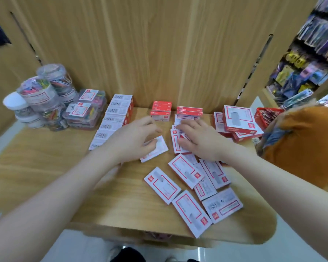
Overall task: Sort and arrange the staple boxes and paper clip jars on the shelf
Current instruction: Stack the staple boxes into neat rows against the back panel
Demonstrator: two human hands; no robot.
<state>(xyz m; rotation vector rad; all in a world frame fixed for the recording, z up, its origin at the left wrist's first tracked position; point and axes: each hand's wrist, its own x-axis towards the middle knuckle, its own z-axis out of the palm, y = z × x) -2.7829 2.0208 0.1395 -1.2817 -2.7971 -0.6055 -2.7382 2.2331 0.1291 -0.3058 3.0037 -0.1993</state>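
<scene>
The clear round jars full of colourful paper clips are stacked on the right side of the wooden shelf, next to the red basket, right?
Not quite. The head view shows the clear round jars full of colourful paper clips stacked on the left side of the wooden shelf, far from the red basket, which sits on the right.

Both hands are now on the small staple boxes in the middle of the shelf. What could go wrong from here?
1. The loose staple boxes lie near the shelf's front edge; a sweep of the right hand could perhaps push one off.
2. The stacked paper clip jars at far left look unsteady; a bump of the shelf might topple them.
</scene>
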